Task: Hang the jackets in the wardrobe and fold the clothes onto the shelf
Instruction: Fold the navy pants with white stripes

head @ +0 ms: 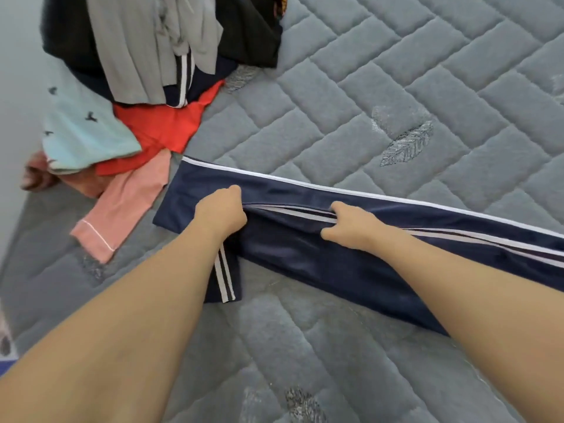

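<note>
The left hand (221, 210) is curled shut on the near fold of the navy trousers (351, 264), and the right hand (351, 228) pinches their striped seam between thumb and bent fingers. The trousers lie flat across the quilted grey mattress (396, 87), legs running off to the right, with a loose pile of clothes (137, 71) at far left. The cloth looks thin, smooth and limp, likely light and a little slippery, so the seams and hem seem the surest places to hold.

Smooth, faintly shiny navy track pants (305, 257) on matt quilted mattress (396, 87)
</note>
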The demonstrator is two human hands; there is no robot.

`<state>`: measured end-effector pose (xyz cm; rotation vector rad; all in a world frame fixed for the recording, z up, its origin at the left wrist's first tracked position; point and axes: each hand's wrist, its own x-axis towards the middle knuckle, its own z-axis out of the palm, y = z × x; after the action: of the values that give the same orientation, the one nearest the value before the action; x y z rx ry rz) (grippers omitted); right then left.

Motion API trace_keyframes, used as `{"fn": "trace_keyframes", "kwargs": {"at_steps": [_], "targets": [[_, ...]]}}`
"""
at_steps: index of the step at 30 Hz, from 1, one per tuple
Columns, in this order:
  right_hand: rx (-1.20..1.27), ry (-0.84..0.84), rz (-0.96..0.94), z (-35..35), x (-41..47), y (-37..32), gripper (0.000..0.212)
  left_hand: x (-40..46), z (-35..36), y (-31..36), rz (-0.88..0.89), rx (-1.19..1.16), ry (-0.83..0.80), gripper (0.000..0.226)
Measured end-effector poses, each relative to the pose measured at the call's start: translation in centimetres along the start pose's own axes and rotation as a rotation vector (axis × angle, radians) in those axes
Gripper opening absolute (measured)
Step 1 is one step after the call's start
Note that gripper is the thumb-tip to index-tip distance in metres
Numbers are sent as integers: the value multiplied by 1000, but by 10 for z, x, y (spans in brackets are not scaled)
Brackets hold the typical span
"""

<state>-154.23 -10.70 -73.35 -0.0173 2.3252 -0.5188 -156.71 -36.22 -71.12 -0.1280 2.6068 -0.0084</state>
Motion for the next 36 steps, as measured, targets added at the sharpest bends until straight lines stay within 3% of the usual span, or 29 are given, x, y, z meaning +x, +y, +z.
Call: {"fn": "trace_keyframes", "kwargs": {"at_steps": [2, 3, 9, 11, 14, 15, 19, 21, 23, 25, 27, 29, 31, 34, 36], "targets": [[184, -25, -50, 5, 8, -34, 34, 6, -3, -2, 9, -64, -130, 20], [148, -20, -68, 7, 14, -45, 33, 8, -3, -5, -3, -55, -159, 20], [-361, 249, -86, 6, 44, -37, 19, 32, -11, -68, -168, 132, -260, 15], [-461, 290, -85, 6, 47, -33, 17, 40, -21, -89, -156, 224, -96, 22], [-549, 336, -121, 12, 52, -37, 18, 49, -25, -101, -123, 286, 362, 36], [-501, 356, -112, 14, 55, -40, 17, 52, -22, -101, -150, 261, 435, 46], [-155, 505, 46, 20, 64, -48, 14, 41, 6, -72, -217, -18, 361, 87], [-217, 584, -32, 27, 65, -52, 15, 25, 32, -52, -181, -158, 355, 89], [-287, 562, -113, 35, 67, -53, 24, 7, 59, -43, -215, -353, 437, 84], [-267, 564, -113, 36, 72, -53, 26, 0, 74, -50, -456, -695, 563, 77], [-149, 608, -9, 32, 79, -52, 27, 3, 74, -65, -769, -1017, 538, 70], [-135, 638, 82, 31, 82, -52, 25, 11, 68, -78, -874, -1042, 355, 62], [-202, 690, 56, 38, 82, -59, 16, 19, 56, -84, -818, -906, 250, 59], [-255, 660, -83, 47, 84, -81, 23, 34, 37, -85, -807, -755, 216, 52], [-283, 534, -104, 47, 91, -99, 34, 44, 33, -86, -798, -935, 228, 45]]}}
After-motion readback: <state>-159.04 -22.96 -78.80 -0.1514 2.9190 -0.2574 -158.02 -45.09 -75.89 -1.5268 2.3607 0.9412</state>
